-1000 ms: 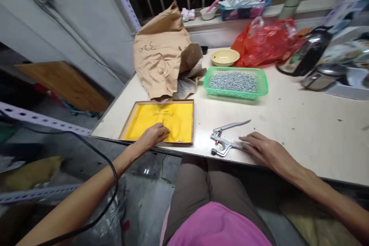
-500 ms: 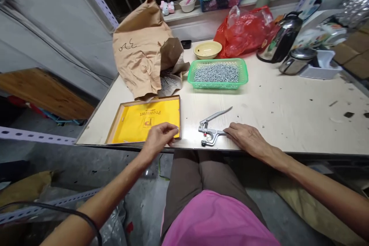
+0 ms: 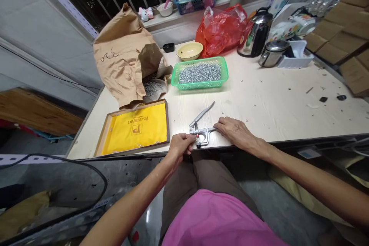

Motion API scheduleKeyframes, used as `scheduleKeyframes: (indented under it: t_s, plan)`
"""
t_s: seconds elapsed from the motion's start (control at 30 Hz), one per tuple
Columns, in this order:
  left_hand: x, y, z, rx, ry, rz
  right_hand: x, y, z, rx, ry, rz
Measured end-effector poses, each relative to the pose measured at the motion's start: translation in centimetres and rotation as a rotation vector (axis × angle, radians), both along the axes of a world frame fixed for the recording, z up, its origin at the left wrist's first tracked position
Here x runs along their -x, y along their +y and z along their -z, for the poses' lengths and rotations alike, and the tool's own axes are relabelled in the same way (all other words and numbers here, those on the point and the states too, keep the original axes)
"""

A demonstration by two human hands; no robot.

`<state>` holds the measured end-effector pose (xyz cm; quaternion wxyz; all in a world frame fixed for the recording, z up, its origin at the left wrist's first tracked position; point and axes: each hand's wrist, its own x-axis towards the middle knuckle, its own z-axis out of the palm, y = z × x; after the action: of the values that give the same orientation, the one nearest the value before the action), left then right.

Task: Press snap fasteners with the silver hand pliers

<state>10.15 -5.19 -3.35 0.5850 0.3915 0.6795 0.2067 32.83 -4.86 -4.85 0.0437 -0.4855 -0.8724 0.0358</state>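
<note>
Snap-fastener pliers [image 3: 205, 132] lie near the table's front edge, their upper handle swung up and away from the lower one. My right hand [image 3: 236, 132] grips the end of the lower handle with its fingertips. Thumb and fingers of my left hand [image 3: 181, 145] are pinched together right at the jaws, beside the small red part. Whatever sits in that pinch is too small to make out. Left of it lies a shallow tray [image 3: 167, 123] with a yellow printed lining and a few small silvery pieces along its near side.
Beyond the pliers stands a green basket [image 3: 201, 85] full of small metal pins. An open brown paper bag [image 3: 121, 65] spills similar pieces at left. A cream bowl [image 3: 189, 51], a red plastic bag [image 3: 220, 32], a thermos jug [image 3: 256, 32] and a metal pot [image 3: 272, 55] line the back.
My left hand has moved right, from the tray's corner to the pliers' jaws, still pinched. My right hand stays on the handle. The camera view has shifted.
</note>
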Motion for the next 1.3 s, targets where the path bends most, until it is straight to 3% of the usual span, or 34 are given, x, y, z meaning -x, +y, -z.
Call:
scheduleKeyframes:
  t_s: [0.37, 0.73, 0.9, 1.1, 1.3]
  plan:
    - [-0.7, -0.1, -0.1, 0.120, -0.022, -0.020, 0.1, 0.1, -0.2, -0.002, 0.037, 0.008]
    - [-0.7, 1.3, -0.7, 0.197, 0.059, 0.178, 0.3, 0.1, -1.7, 0.098, -0.001, 0.033]
    - [-0.7, 1.3, -0.9, 0.209, 0.059, 0.202, -0.9, 2.6, -2.7, 0.142, 0.055, -0.039]
    - [-0.8, 0.9, -1.0, 0.207, 0.053, 0.166, -1.1, 6.7, -0.8, 0.171, -0.063, -0.139]
    - [-0.8, 0.5, -0.9, 0.200, 0.056, 0.150, -0.3, 7.6, -1.2, 0.111, -0.096, -0.179]
